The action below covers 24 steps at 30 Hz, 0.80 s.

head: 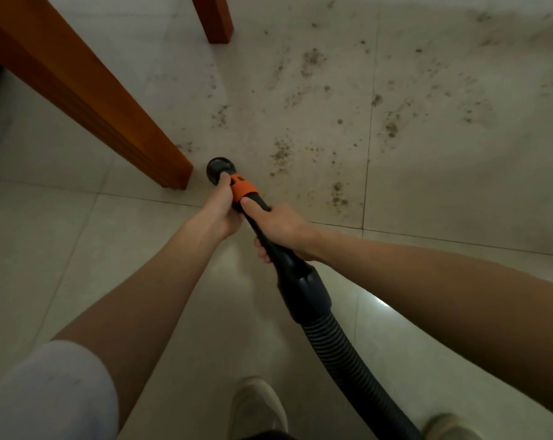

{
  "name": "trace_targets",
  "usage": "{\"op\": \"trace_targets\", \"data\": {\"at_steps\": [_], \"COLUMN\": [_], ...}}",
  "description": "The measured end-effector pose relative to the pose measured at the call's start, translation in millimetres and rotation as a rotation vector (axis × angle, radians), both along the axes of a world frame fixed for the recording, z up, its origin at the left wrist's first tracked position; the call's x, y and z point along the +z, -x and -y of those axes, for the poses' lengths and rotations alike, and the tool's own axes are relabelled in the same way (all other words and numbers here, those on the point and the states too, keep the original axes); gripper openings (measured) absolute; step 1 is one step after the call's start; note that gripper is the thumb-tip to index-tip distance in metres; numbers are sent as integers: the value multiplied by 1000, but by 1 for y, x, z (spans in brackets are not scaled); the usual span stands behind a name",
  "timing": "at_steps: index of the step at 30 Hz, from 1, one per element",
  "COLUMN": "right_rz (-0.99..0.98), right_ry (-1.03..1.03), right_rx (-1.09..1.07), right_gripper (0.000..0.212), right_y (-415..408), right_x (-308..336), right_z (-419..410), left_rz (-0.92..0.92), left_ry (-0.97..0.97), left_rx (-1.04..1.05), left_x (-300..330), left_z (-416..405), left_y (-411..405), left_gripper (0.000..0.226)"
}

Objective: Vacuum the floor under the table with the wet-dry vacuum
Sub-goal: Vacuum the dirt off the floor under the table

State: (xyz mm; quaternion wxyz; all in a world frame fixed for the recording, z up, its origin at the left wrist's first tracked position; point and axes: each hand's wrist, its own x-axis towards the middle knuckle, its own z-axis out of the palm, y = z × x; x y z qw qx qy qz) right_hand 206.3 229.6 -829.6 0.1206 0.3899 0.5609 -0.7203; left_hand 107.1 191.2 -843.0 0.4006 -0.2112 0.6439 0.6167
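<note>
hose (341,350) cut off, nozzle (218,170) mouth hidden

Vacuum nozzle (218,171) just right of the near table leg (116,119), far table leg (216,19) behind, dirt patches (338,193) right of the nozzle, left hand (219,211) ahead of right hand (283,230) on the wand (262,223), hose (351,360) trailing back between two shoes (257,408).

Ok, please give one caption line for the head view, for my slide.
Both hands grip the vacuum wand beside a wooden table leg, dirt scattered ahead.
</note>
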Motion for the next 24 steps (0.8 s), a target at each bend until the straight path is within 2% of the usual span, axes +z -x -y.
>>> {"op": "trace_targets", "data": {"at_steps": [6,14,24], "right_rz": [-22,-11,-22], "right_ry": [34,-25,-47], "right_rx": [75,214,61], "right_gripper": [42,41,42], "right_y": [14,7,37], "right_x": [-8,-13,-16], "right_z": [3,8,-4], "left_rz": [-42,-11,-84], "left_ry": [84,29,43], "left_rx": [80,128,88], "left_x": [-5,-12,1], "left_z": [5,30,-13], "left_y": [10,7,23], "left_gripper": [52,50,44]}}
